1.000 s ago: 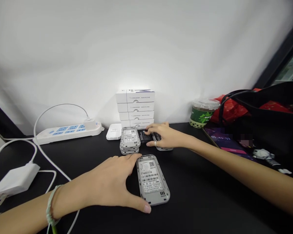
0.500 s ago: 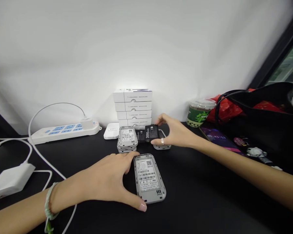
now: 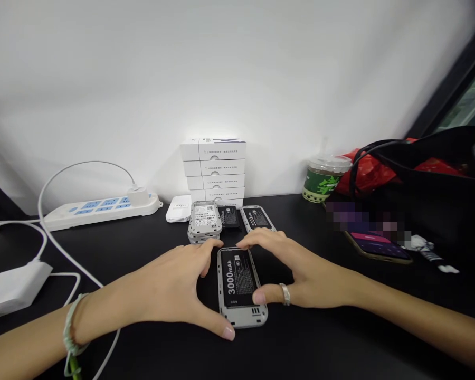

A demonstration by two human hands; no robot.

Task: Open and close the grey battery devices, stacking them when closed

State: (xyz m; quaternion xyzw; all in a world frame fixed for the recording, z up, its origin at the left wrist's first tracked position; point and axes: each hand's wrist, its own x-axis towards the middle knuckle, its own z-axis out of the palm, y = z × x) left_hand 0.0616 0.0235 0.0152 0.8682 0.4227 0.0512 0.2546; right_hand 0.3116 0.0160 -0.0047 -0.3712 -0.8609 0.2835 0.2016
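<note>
A grey pocket router [image 3: 242, 315] lies open-backed on the black table [image 3: 324, 327], with a black battery [image 3: 237, 278] marked 3000mAh lying in it. My left hand [image 3: 170, 290] cups the device's left side, thumb at its near corner and fingers at its far corner. My right hand [image 3: 296, 269], a ring on the thumb, pinches the battery from the right, with the thumb on its near edge and the fingers curled over its far end. Behind stand a stack of grey routers [image 3: 205, 221], a loose battery [image 3: 228, 216] and another router with a battery in it [image 3: 257, 218].
A stack of white boxes [image 3: 216, 171] stands against the wall, a small white device [image 3: 179, 209] to its left. A power strip [image 3: 98, 205] with cables and a white adapter [image 3: 11, 287] lie far left. A drink cup [image 3: 323, 179], black bag [image 3: 431, 184] and phone [image 3: 380, 245] sit right.
My right hand lifted a black battery from behind the stack, carried it toward me and set it into the open router. My left hand kept hold of that router.
</note>
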